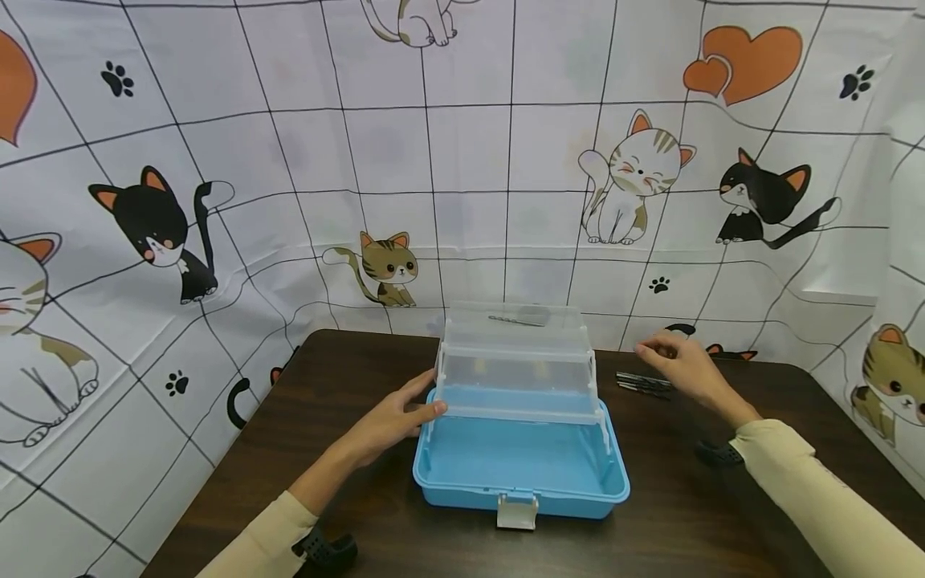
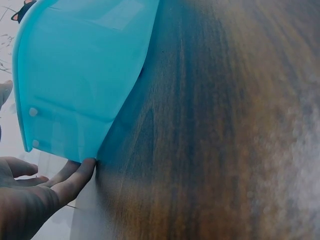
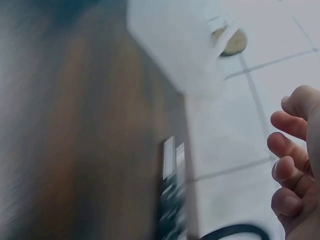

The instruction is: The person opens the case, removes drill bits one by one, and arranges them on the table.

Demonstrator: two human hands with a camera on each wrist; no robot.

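Observation:
A light blue toolbox (image 1: 520,457) with stepped clear trays (image 1: 516,365) stands unfolded on the table. In the top tray lies one drill bit (image 1: 516,321). My left hand (image 1: 393,413) rests at the box's left side, thumb by the tray edge; in the left wrist view, fingertips (image 2: 89,163) touch the box's lower corner. Several drill bits (image 1: 643,384) lie in a bunch on the table right of the box. Just above and beside them hovers my right hand (image 1: 679,365), fingers loosely bent with nothing visible between them. In the right wrist view these drill bits (image 3: 170,200) are blurred.
Dark brown wooden table (image 1: 347,361) under everything. Behind it hangs a white cloth (image 1: 470,217) printed with cats and grid lines, close to the table's back edge. A white latch (image 1: 516,511) sticks out at the box's front. Straps circle both wrists.

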